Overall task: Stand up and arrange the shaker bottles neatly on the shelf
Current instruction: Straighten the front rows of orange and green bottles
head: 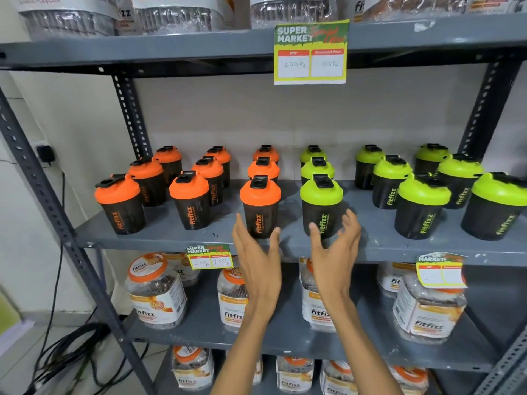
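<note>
Head view: shop corner, white wall behind a grey slotted-steel shelf (176, 238) carrying rows of black shaker bottles, all upright. Orange-lidded rows sit left, lime-green-lidded rows right, three deep. Yellow price tag (310, 52) hangs from the shelf above; clear plastic snack jars (156, 292) fill the shelf below.

Left hand (256, 252) spread wide, empty, fingers cupped just in front of the front black shaker bottle with orange lid (260, 206); contact at the thumb tip unclear. Right hand (336, 246) also wide and empty, cupped around the base of the front black shaker bottle with lime-green lid (321, 206), fingertips close to its side, touch uncertain.

Step looks like final alignment of the two centre front bottles; the job seems nearly done. Best done by nudging low on the bodies, not the lids, so they don't tip. Keep logos facing out, fronts level with neighbouring rows, gaps even.
</note>
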The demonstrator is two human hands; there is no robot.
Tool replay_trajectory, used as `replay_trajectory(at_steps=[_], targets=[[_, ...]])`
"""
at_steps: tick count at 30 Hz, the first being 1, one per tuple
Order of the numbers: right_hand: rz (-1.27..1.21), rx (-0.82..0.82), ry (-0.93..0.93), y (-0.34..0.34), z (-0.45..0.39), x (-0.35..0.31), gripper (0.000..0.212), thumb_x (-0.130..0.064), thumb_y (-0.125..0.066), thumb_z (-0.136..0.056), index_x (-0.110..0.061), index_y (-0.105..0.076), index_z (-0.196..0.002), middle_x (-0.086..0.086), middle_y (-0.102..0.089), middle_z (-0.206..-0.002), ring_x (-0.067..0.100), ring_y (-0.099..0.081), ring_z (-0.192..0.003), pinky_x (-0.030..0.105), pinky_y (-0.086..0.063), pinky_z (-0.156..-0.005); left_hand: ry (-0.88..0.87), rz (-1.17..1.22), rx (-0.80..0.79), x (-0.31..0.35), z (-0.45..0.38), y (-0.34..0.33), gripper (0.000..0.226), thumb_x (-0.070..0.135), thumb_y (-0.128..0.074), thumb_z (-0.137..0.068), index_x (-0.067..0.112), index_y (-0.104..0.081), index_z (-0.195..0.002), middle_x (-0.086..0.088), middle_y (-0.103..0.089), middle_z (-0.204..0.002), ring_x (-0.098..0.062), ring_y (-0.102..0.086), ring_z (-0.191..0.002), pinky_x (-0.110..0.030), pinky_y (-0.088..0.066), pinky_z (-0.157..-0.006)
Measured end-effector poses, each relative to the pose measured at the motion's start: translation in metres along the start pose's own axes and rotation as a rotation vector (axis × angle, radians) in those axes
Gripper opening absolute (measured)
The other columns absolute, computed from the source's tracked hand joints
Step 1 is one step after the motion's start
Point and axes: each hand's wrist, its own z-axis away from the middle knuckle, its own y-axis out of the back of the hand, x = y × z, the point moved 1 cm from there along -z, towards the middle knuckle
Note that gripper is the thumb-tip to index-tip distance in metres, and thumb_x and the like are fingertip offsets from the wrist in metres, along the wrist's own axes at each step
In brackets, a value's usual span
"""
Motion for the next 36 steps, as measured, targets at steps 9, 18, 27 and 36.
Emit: replay_trajectory(at_steps=[9,18,27,36], targets=[[-0.134,-0.027,0.168,-0.021,0.08,-0.034,0.021,-0.025,-0.056,-0.095,-0.031,-0.053,-0.115,-0.007,-0.064,-0.109,0.011,-0.064,-0.099,0.019,-0.049,-0.085,-0.093,0.046,0.211,-0.05,0.011,0.108,0.041,0.024,-0.064,-0.096,0.024,-0.054,-0.136,0.008,-0.06,-0.132,-0.011,-0.055,-0.126,-0.046,-0.051,-0.102],[-0.043,-0.211,0.093,-0.16,0.115,-0.104,0.053,-0.018,-0.065,-0.089,-0.014,-0.045,-0.138,0.005,-0.057,-0.134,0.018,-0.057,-0.121,0.021,-0.042,-0.101,-0.019,-0.042,0.319,-0.083,-0.119,0.188,0.083,0.025,-0.071,-0.09,0.009,-0.021,-0.155,-0.013,-0.027,-0.162,-0.027,-0.027,-0.149,-0.023,-0.021,-0.118],[0.232,-0.253,-0.149,-0.262,0.106,-0.114,0.104,-0.021,-0.078,-0.081,0.006,-0.008,-0.152,0.03,-0.027,-0.152,0.043,-0.028,-0.142,0.044,-0.03,-0.112,0.137,-0.182,0.074,-0.121,-0.196,0.208,0.108,0.035,-0.08,-0.081,-0.006,-0.013,-0.154,-0.028,-0.024,-0.161,-0.039,-0.024,-0.15,-0.044,-0.025,-0.121],[0.229,-0.208,-0.161,-0.269,0.106,-0.115,0.087,-0.008,-0.074,-0.083,0.003,-0.019,-0.149,0.026,-0.039,-0.144,0.041,-0.041,-0.135,0.045,-0.039,-0.108,0.078,-0.117,0.055,-0.127,-0.2,0.214,0.086,0.015,-0.077,-0.084,0.003,-0.027,-0.152,-0.018,-0.041,-0.155,-0.036,-0.04,-0.143,-0.046,-0.036,-0.116]])
